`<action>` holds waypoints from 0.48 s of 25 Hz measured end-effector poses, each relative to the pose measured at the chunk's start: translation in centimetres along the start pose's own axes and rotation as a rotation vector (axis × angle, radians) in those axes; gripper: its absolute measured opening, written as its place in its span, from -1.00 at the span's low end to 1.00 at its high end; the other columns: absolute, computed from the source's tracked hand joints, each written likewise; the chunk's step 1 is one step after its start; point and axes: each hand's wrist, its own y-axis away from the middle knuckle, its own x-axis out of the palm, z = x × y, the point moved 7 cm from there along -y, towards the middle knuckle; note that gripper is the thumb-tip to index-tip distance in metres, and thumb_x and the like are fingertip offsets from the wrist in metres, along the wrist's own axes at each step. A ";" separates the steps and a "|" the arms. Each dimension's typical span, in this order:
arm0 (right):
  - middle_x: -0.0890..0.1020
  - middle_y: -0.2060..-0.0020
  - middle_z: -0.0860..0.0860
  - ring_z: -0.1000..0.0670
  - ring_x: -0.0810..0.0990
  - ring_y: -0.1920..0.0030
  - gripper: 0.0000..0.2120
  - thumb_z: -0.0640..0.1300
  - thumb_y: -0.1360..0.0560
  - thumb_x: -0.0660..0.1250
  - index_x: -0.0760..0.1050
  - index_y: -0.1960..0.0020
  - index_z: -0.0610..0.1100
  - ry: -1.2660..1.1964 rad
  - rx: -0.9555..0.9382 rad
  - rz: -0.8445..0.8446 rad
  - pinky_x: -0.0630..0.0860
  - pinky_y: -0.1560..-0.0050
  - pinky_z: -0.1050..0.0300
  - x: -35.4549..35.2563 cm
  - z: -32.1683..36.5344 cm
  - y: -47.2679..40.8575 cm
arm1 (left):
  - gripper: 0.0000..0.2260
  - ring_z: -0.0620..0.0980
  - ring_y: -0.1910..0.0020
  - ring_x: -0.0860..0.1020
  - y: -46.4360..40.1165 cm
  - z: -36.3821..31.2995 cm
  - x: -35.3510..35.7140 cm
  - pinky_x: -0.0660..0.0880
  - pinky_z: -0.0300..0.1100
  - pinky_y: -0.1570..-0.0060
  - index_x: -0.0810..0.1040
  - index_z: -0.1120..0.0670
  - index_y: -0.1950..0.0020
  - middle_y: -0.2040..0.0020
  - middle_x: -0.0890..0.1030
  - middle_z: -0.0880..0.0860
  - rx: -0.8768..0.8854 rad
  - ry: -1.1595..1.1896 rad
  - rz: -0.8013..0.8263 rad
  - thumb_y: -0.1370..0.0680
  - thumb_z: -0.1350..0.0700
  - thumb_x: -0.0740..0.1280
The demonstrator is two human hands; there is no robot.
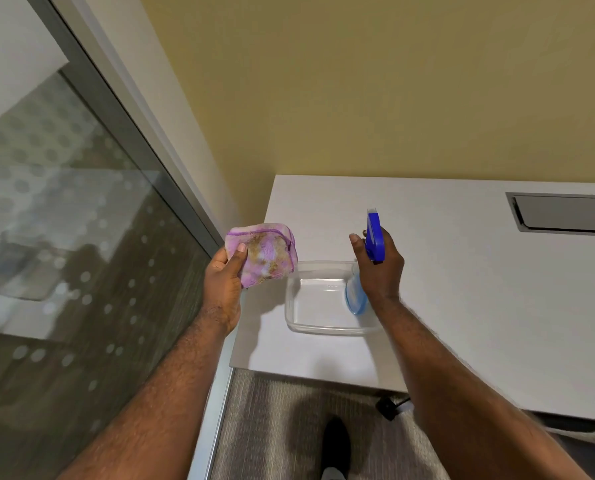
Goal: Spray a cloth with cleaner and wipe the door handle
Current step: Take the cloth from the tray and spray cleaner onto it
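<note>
Head view: left hand [221,282] pinches a folded pink cloth [261,251] above the bench [462,271] corner; right hand [379,268] grips the upright spray bottle [374,237] over a clear tub [320,327]. Cloth lies directly left of the bottle, near, not touching; nozzle direction is unclear.

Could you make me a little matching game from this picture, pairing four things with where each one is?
Things:
1. cloth
2. spray bottle
3. clear container
4. metal hatch

Places:
A. set into the white table at far right
B. gripped in the right hand
C. resting on the table between the two hands
D. held in the left hand

Pairs: 1-D, 2-B, 3-C, 4-A
</note>
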 end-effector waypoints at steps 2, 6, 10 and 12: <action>0.59 0.12 0.21 0.10 0.53 0.13 -0.65 0.04 -0.44 0.50 0.47 -0.15 0.03 0.032 0.023 0.021 0.56 -0.02 0.13 -0.2 0.1 0.2 | -0.88 -0.05 0.07 0.70 0.6 -0.2 -0.1 0.60 -0.04 -0.06 0.62 0.00 -0.08 0.08 0.74 -0.04 -0.004 -0.006 0.003 -0.62 0.09 0.29; 0.53 -0.29 0.04 0.01 0.50 -0.27 -0.22 0.16 -0.37 0.52 0.33 -0.43 -0.15 0.075 0.085 0.034 0.43 -0.30 0.10 -1.0 1.8 1.5 | -0.87 -0.06 0.11 0.70 2.6 -1.5 -1.0 0.63 -0.10 0.05 0.62 0.02 -0.10 0.10 0.74 -0.03 0.014 0.007 0.029 -0.62 0.10 0.30; 0.53 -0.19 -0.12 -0.06 0.50 -0.20 -0.38 0.21 -0.49 0.26 0.41 -0.35 -0.21 0.128 -0.111 -0.268 0.38 -0.23 -0.02 -4.0 7.6 6.2 | -0.86 -0.01 0.08 0.69 6.5 -2.9 -2.6 0.63 -0.16 0.13 0.61 0.05 -0.13 0.05 0.73 0.03 -0.002 0.045 0.098 -0.61 0.12 0.31; 0.57 -0.03 0.00 0.10 0.55 0.00 -0.59 0.13 -0.52 0.26 0.51 -0.19 -0.16 -0.012 -0.197 -0.152 0.48 0.01 0.11 -3.0 10.5 9.8 | -0.84 0.01 0.09 0.69 9.2 -3.2 -3.6 0.63 -0.16 0.15 0.61 0.09 -0.15 0.05 0.73 0.05 -0.041 0.072 0.156 -0.60 0.14 0.31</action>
